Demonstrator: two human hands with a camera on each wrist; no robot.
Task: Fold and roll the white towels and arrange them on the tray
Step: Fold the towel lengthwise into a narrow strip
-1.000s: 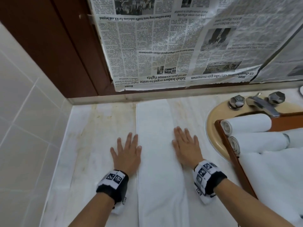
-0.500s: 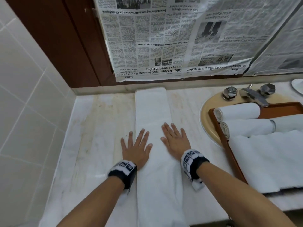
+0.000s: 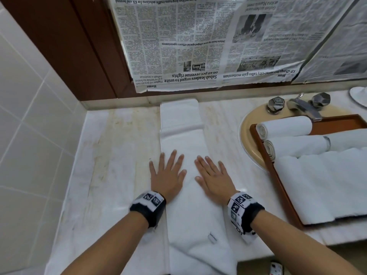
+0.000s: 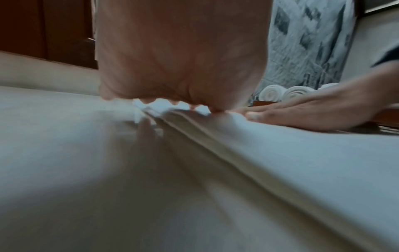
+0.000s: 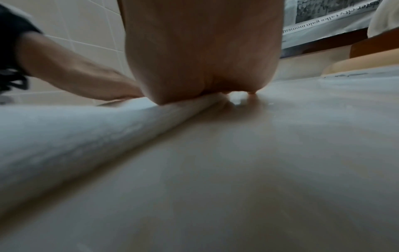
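Observation:
A white towel (image 3: pixel 186 135) folded into a long narrow strip lies on the marble counter (image 3: pixel 111 155), running from the back wall to the front edge. My left hand (image 3: pixel 167 171) presses flat on its left edge, fingers spread. My right hand (image 3: pixel 213 175) lies flat on its right edge. Both palms fill the tops of the wrist views, the left hand (image 4: pixel 179 56) and the right hand (image 5: pixel 202 51), with the towel (image 4: pixel 280 145) edge under them. A brown wooden tray (image 3: pixel 278 187) at the right holds two rolled white towels (image 3: pixel 288 128) and an unrolled towel (image 3: pixel 327 183).
The tray sits over a beige sink (image 3: pixel 248 139) with a metal faucet (image 3: pixel 303 108) and two knobs. Newspaper (image 3: pixel 208 42) covers the wall behind the counter. White tiles (image 3: pixel 29 116) form the left wall. A white dish (image 3: pixel 359 96) sits at the far right.
Both hands slid toward me along the towel and came closer together, from its outer edges onto the strip. The far end of the towel now shows a fold line.

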